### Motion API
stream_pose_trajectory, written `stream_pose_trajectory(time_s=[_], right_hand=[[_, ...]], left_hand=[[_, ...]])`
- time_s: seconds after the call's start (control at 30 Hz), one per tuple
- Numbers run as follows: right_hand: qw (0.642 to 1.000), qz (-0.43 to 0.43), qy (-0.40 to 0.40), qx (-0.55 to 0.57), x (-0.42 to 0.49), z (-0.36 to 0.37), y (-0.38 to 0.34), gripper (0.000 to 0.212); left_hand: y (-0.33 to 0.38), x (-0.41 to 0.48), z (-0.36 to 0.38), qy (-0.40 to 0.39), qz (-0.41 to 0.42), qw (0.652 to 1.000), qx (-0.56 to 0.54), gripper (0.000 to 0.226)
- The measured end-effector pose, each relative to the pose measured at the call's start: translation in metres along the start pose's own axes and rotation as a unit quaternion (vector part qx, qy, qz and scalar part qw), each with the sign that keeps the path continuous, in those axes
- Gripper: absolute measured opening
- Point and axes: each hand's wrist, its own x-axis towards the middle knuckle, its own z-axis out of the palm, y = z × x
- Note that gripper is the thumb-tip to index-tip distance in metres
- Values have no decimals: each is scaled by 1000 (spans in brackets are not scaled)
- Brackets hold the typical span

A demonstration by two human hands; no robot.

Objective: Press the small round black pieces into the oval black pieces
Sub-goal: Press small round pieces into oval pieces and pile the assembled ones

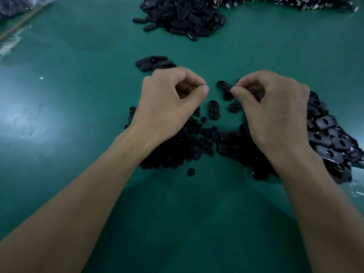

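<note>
My right hand (pixel 269 107) pinches one end of an oval black piece (pixel 224 85) between thumb and forefinger, a little above the green table. My left hand (pixel 171 99) hovers to its left with fingers curled and thumb meeting forefinger; whether a small round piece sits in that pinch I cannot tell. Beneath my left wrist lies a heap of small round black pieces (pixel 189 142). A heap of oval black pieces (pixel 331 138) spreads under and to the right of my right hand. Loose ovals (pixel 213 109) lie between the hands.
A small group of ovals (pixel 155 63) sits just beyond my left hand. A large pile of ovals (pixel 189 16) lies at the far middle, with metal bits (pixel 295 2) at the far right. The green table (pixel 78 95) shows a plastic bag (pixel 11 8) at far left.
</note>
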Motion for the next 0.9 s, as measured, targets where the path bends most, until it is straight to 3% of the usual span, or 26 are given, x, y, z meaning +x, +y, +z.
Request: stream_pose_trajectory(time_s=[0.1, 0.23, 0.43, 0.7, 0.9], right_hand=[[989, -33, 16, 141, -2, 3, -9, 4], [963, -23, 16, 268, -3, 5, -16, 16], [955, -27, -32, 294, -4, 9, -15, 21], [949, 17, -69, 308, -3, 15, -9, 20], [940, 15, -47, 337, -1, 12, -10, 22]], left_hand=[[2, -3, 5, -12, 12, 999, -27, 7], [5, -6, 9, -47, 22, 996, -77, 7], [2, -5, 11, -42, 24, 992, -116, 14], [5, -1, 4, 11, -28, 980, -195, 8], [4, 0, 2, 4, -41, 981, -191, 8]])
